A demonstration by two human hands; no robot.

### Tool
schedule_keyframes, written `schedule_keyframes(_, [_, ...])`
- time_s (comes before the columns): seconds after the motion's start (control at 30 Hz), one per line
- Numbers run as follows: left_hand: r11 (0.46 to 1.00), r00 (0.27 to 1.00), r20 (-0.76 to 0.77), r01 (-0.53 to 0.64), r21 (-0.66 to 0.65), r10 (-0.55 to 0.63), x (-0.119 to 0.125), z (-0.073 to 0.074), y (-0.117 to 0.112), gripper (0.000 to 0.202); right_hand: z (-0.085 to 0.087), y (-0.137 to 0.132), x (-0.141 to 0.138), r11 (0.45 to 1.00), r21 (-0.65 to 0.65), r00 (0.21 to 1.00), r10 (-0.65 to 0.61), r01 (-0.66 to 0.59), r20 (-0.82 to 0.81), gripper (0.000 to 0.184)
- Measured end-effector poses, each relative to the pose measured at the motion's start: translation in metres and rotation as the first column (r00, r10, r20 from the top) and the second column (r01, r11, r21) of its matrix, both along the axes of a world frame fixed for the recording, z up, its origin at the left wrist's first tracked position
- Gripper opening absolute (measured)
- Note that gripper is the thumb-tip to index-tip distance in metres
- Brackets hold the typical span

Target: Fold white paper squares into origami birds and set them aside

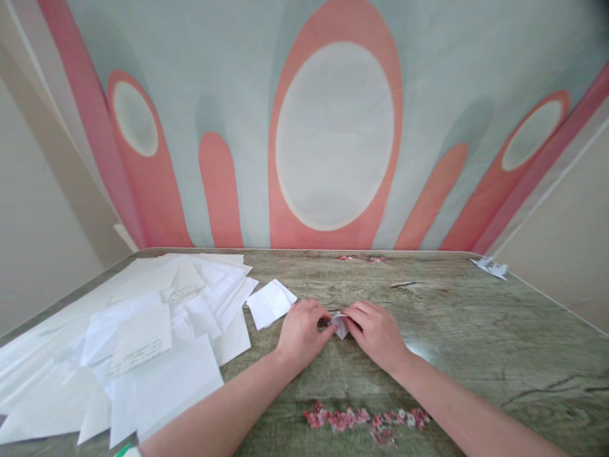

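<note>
Wooden table point(476, 330); folded paper point(339, 325) between hands point(302, 333) point(378, 333)

A grey-green wood-grain table point(480, 330) fills the lower half of the view. A loose pile of white paper sheets point(143, 343), some with faint writing, covers its left side. Just right of the pile lies a small stack of white square sheets point(269, 303). A strip of pink-and-white floral scraps point(366, 420) lies near the front edge, and two small pink bits point(361, 258) lie at the far edge. A crumpled white paper piece point(490, 266) rests at the far right. Behind hangs a pale blue-grey backdrop with salmon-pink ovals point(333, 127).
</note>
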State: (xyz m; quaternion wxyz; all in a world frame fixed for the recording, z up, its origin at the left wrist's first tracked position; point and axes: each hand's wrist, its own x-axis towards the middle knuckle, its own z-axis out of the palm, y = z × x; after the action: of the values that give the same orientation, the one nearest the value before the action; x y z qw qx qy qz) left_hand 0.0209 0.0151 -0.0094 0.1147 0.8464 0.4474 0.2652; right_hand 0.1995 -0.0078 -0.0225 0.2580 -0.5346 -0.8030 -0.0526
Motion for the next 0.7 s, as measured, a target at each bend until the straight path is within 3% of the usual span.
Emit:
schedule_keyframes(0.6, [0.999, 0.999, 0.04, 0.036, -0.031, -0.035, 0.0015, -0.0027, 0.0017, 0.011, -0.0012, 0.001, -0.0019, 0.998, -0.052, 0.999, -0.022, 0.02, -0.04, 0.018])
schedule_keyframes(0.7, [0.993, 0.993, 0.076, 0.091, -0.07, -0.085, 0.0019, -0.0018, 0.0028, 0.009, -0.0023, 0.0013, -0.0021, 0.999, -0.047, 0.999, -0.02, 0.018, -0.032, 0.017])
